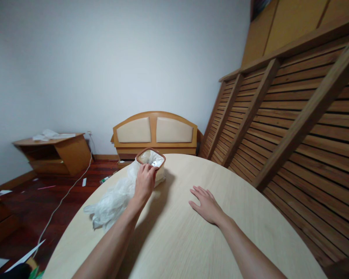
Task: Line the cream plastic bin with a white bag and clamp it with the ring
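Both the left hand (145,181) and the right hand (206,204) are out over a round, pale wooden counter (180,248). The left hand is at a bin (160,175) with a brown rim (142,152), near the far edge of the counter and left of its middle. Its grip is closed on the near side of the rim, with the fingers bent over it; the exact place of the thumb is hard to tell. White plastic (157,159) shows inside the bin. More thin, crumpled plastic, a bag (112,201), spreads over the counter to the left of the left hand and reaches up beside the bin. Whether the two are one piece cannot be told.

The right hand holds nothing. Its grip is open, palm down, fingers a little apart, well apart from the bin; whether it touches the counter is unclear.

Beyond the counter stands a headboard (153,130) with two cream panels, by a pale wall (151,58). A slatted wooden frame (279,128) leans on the right. On the left, papers (50,135) lie on a cabinet (72,157), and a white cord (64,198) runs across the dark red floor (61,190).
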The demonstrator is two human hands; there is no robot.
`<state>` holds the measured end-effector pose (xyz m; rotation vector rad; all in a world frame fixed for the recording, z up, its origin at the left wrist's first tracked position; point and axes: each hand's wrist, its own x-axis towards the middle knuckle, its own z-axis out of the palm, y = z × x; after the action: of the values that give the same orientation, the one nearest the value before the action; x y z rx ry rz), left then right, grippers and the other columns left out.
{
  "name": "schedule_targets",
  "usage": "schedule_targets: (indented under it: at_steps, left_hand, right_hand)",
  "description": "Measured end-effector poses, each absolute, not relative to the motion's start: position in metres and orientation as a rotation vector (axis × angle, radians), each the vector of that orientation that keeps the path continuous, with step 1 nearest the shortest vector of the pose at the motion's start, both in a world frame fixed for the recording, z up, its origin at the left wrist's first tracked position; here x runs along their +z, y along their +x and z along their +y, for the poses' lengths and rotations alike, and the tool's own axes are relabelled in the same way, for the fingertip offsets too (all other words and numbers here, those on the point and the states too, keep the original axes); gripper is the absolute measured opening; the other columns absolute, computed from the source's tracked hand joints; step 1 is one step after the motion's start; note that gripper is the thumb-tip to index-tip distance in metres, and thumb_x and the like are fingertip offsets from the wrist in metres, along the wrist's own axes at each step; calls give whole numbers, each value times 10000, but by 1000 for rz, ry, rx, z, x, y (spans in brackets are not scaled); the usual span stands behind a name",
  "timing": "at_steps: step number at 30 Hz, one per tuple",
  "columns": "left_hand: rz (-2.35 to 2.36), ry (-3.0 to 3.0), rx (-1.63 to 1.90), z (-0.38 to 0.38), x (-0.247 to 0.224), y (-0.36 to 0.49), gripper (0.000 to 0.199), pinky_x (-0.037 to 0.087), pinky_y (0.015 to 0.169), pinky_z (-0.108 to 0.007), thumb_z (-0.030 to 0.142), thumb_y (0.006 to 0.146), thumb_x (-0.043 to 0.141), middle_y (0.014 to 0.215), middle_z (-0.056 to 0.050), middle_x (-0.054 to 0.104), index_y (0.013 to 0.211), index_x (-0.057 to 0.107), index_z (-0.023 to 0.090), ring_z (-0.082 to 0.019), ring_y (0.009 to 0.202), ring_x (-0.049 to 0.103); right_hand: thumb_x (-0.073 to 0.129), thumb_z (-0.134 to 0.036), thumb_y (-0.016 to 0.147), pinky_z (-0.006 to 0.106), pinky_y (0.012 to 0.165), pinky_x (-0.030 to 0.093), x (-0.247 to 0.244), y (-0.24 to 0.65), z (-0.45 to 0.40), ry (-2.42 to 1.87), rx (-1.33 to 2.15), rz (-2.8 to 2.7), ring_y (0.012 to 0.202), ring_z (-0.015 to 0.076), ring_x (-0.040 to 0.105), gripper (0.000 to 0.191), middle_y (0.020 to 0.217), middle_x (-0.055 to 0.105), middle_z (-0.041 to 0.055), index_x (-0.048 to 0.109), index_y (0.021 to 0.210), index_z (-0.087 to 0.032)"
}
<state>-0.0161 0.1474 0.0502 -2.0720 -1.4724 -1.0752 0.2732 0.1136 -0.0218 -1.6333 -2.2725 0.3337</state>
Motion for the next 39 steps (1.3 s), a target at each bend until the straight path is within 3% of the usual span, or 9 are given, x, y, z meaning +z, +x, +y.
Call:
schedule_targets:
  at_steps: [6,10,13,19,24,31,35,39]
  left_hand:
    - [-1382,-2203,-1047,127,60,16,207,497,948,-427,189,972,541,964,-80,675,1068,720,226,-266,1007,563]
    - [-1352,-2256,-1044,116,65,31,195,454,1004,-461,188,966,571,947,-62,693,1072,728,231,-248,958,576]
    - [-1330,-2329,-1084,110,68,38,182,453,990,-445,197,965,587,936,-53,706,1062,736,228,-233,926,582]
    - [-1375,-2479,-1228,103,72,47,159,472,930,-400,190,934,647,967,-55,731,1050,748,226,-226,949,638]
    - [-1377,-2624,-1196,93,81,51,157,474,911,-390,163,914,664,959,-52,747,1023,757,226,-231,954,668]
    - [-1294,-2794,-1217,80,94,53,150,507,846,-334,133,892,659,930,-67,752,986,756,198,-204,880,684]
    - [-1276,-2890,-1227,73,102,50,136,514,837,-319,116,889,637,922,-68,740,957,737,179,-206,894,669]
    - [-1249,-2987,-1119,60,111,48,126,518,836,-320,126,884,642,939,-70,734,954,732,182,-211,907,658]
  right_hand:
    - [545,-489,907,513,1217,188,-25,273,114,-1550,340,-2175,1463,289,369,553,1539,483,109,591,1375,-199]
    - [565,-405,895,443,1086,423,-22,271,115,-1405,303,-1966,1193,263,625,393,1282,682,113,658,1212,-193]
    - [477,-393,949,391,965,512,-14,269,115,-1372,237,-1847,1088,240,653,340,1218,683,109,626,1188,-203]
    - [471,-377,938,425,1050,460,1,262,109,-1240,103,-1734,1143,264,599,279,1154,667,132,609,1099,-195]
    - [519,-383,913,472,1065,458,12,255,102,-1113,10,-1657,1203,290,563,345,1234,626,149,587,1196,-199]
    - [498,-315,960,500,1065,437,47,253,94,-967,-90,-1914,1212,282,554,295,1231,656,93,691,1178,-267]
    - [554,-315,946,486,1059,444,72,258,92,-881,-93,-2038,1196,273,558,215,1175,687,75,747,1031,-273]
    - [544,-342,945,439,968,509,83,263,96,-1032,80,-1810,1067,253,633,235,1066,718,93,747,938,-224]
